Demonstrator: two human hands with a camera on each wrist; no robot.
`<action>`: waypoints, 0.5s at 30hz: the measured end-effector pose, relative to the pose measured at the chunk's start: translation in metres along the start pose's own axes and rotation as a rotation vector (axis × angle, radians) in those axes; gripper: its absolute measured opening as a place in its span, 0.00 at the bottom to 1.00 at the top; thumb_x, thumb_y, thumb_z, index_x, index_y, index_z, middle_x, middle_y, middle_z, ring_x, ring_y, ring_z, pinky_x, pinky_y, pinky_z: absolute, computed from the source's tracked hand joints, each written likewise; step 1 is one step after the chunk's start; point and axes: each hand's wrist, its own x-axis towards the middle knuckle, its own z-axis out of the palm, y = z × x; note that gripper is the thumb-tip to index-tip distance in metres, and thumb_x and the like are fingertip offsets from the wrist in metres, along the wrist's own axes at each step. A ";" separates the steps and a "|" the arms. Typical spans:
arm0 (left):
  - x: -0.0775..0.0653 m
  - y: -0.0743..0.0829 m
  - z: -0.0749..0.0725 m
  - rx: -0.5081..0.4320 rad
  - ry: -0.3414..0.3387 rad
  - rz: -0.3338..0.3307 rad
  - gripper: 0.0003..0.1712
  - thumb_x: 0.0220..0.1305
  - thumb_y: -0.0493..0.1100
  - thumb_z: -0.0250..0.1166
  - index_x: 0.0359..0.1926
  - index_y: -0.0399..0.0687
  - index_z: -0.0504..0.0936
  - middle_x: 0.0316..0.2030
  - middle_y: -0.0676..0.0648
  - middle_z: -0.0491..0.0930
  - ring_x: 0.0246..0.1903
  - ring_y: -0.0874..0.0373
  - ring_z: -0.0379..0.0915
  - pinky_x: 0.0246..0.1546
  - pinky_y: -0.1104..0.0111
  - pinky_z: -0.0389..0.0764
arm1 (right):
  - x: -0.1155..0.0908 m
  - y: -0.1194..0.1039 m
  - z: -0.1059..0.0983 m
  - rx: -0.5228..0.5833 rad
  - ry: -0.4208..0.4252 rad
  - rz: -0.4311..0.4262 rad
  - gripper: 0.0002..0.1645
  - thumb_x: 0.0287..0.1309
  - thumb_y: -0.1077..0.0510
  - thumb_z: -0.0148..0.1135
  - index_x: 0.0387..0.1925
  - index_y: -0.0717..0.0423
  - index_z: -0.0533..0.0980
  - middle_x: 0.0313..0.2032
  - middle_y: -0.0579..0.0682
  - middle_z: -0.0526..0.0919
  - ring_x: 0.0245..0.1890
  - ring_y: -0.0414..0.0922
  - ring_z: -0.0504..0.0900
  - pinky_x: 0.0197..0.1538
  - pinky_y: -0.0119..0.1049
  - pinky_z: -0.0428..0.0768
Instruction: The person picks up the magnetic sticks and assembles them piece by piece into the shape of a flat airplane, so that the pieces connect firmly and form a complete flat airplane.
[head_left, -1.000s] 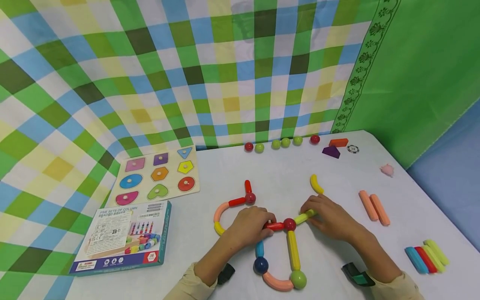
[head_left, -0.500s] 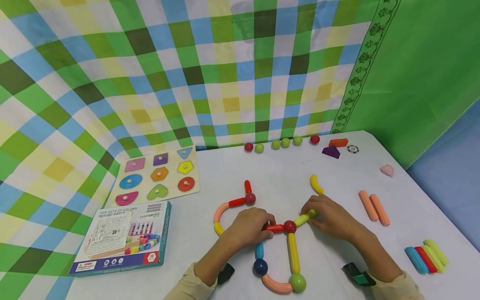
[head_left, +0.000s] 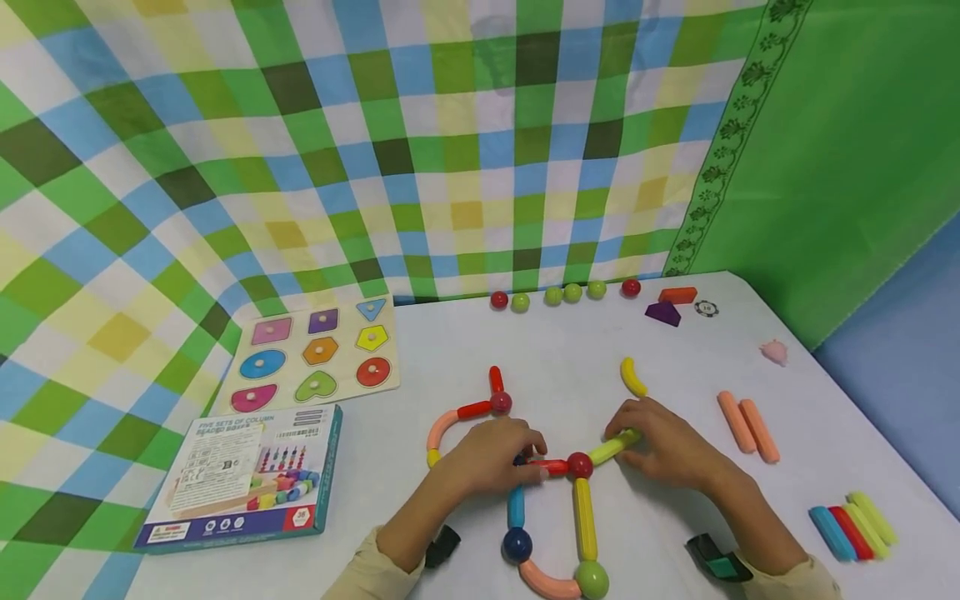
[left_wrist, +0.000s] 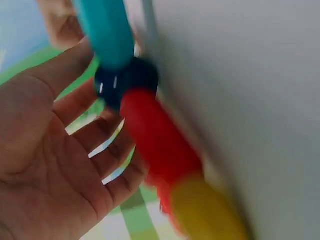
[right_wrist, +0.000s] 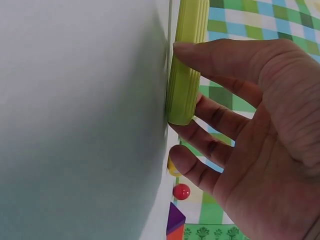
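My left hand (head_left: pixel 495 454) is over the corner where a dark blue ball (left_wrist: pixel 127 80) joins a red rod (left_wrist: pixel 157 132) and a blue rod (left_wrist: pixel 105 30). Its fingers are spread and loosely bent around the ball. My right hand (head_left: pixel 660 437) pinches a ridged light green rod (right_wrist: pixel 187 90) between thumb and fingers. That rod's other end meets a red ball (head_left: pixel 580 465), which also joins the red rod and a yellow rod (head_left: pixel 585 521). A light green ball (head_left: pixel 592 579), a salmon curved rod (head_left: pixel 551 582) and another dark blue ball (head_left: pixel 517 546) close the loop nearer me.
Beyond my left hand lies a chain with a red ball (head_left: pixel 501 402). A puzzle board (head_left: pixel 345 379) and a box (head_left: pixel 240 475) lie left. Several balls (head_left: pixel 573 292) line the back edge. To the right are salmon rods (head_left: pixel 737 422), coloured rods (head_left: pixel 853 529) and a yellow curved piece (head_left: pixel 632 377).
The left thumb and fingers have spread apart, uncovering the dark blue ball and more of the red rod. The right hand keeps its pinch. The head view has tilted slightly.
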 end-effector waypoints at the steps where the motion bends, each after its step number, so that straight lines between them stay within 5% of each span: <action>1: -0.001 -0.005 -0.004 -0.010 0.026 -0.012 0.18 0.57 0.56 0.68 0.48 0.61 0.82 0.33 0.61 0.76 0.35 0.67 0.70 0.35 0.73 0.73 | 0.000 0.000 -0.001 0.003 0.002 -0.003 0.17 0.45 0.55 0.74 0.38 0.35 0.80 0.39 0.32 0.76 0.46 0.39 0.71 0.53 0.50 0.74; 7: -0.003 -0.041 -0.028 -0.010 0.199 -0.148 0.19 0.55 0.52 0.71 0.48 0.55 0.82 0.39 0.53 0.79 0.42 0.61 0.72 0.42 0.66 0.77 | -0.001 0.000 -0.002 0.026 -0.007 0.013 0.21 0.44 0.57 0.73 0.42 0.38 0.79 0.42 0.32 0.76 0.50 0.40 0.71 0.55 0.51 0.73; 15: 0.008 -0.061 -0.030 -0.021 0.107 -0.227 0.20 0.55 0.48 0.71 0.49 0.51 0.82 0.35 0.52 0.77 0.36 0.60 0.71 0.39 0.67 0.76 | -0.002 0.001 -0.001 0.046 -0.023 0.023 0.19 0.45 0.59 0.71 0.40 0.36 0.79 0.41 0.32 0.75 0.49 0.40 0.70 0.56 0.51 0.72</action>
